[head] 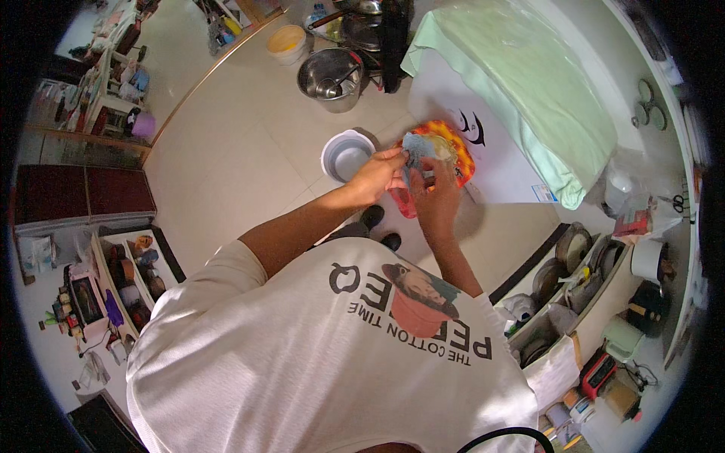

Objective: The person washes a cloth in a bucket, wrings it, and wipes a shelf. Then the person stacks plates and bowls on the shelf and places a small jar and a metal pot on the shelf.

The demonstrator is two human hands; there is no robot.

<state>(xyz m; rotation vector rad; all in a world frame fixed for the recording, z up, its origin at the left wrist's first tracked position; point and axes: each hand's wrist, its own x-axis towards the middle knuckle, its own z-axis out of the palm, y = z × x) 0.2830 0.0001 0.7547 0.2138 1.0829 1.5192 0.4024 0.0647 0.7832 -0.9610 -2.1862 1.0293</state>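
Note:
Both my hands meet over the floor in front of me, at a crumpled grey-blue cloth point(418, 148). My left hand point(380, 175) pinches the cloth's near left side between thumb and fingers. Close beside it on the right, my right hand point(437, 189) has its fingers curled against the cloth's lower edge; whether they grip it is hard to tell. Behind the cloth is a red and orange patterned package point(465, 161), partly hidden by my right hand. A red item point(403, 204) shows below my hands. A round grey-white basin point(348, 157) stands just left of my left hand.
A steel pot point(331, 79) with a ladle and a white tub point(286, 44) stand farther off on the floor. At the right is a white appliance point(447, 96) under a green cover point(527, 73). Open drawers with pots point(552, 277) flank me on the right, and another drawer point(127, 266) on the left.

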